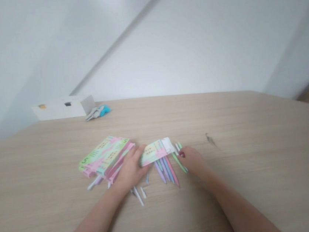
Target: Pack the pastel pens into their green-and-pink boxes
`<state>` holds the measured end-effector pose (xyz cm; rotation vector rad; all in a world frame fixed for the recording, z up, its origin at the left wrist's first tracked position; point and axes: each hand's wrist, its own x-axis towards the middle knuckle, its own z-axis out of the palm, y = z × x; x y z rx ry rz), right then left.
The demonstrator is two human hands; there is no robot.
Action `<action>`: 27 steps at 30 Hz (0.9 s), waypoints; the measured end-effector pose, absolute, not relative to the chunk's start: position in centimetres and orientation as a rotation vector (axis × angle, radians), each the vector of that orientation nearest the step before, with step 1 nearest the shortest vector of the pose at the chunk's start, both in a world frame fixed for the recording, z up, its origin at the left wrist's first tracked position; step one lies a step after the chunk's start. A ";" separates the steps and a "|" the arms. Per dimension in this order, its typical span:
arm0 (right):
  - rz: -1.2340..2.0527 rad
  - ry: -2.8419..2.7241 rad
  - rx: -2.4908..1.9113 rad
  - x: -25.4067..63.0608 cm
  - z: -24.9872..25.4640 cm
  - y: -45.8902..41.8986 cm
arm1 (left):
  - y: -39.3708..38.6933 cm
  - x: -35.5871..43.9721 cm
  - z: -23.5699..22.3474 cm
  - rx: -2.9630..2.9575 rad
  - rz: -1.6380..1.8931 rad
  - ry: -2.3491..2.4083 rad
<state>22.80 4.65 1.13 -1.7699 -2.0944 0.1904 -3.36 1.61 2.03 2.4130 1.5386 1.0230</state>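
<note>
My left hand (132,168) is closed round the near end of a small pastel pen box (154,151), printed green, yellow and pink. Its white end flap (167,145) stands open toward the right. My right hand (193,160) pinches thin green and white pens beside that open end; blur hides how many. A green pen (179,163) slants down just left of my right fingers. Under the box several purple, blue and pink pens (166,170) lie side by side, their upper ends covered by it.
Several matching pastel boxes (103,155) are piled left of my left hand. Loose white pen parts (138,196) lie near my left wrist. A white carton (61,108) and a crumpled grey and blue item (99,111) sit at the back left. A small dark item (210,138) lies to the right.
</note>
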 end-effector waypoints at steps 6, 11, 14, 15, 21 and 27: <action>0.154 -2.145 -1.811 22.4 0.8 4.5 | 1.6 -3.3 2.0 2.436 1.026 1.534; 0.109 -2.058 -1.804 22.1 0.8 4.5 | 1.7 -3.4 1.8 2.438 1.030 1.534; 0.227 -1.871 -1.817 22.3 1.6 4.8 | 1.8 -3.4 1.6 2.435 1.034 1.536; 0.285 -1.793 -1.812 22.4 1.9 4.9 | 1.8 -3.4 1.6 2.435 1.037 1.539; 0.757 -1.275 -1.372 22.6 4.0 4.6 | 1.5 -3.2 1.9 2.433 1.046 1.525; 0.779 -1.145 -0.847 21.1 5.5 2.6 | 1.5 -3.1 1.8 2.442 1.025 1.533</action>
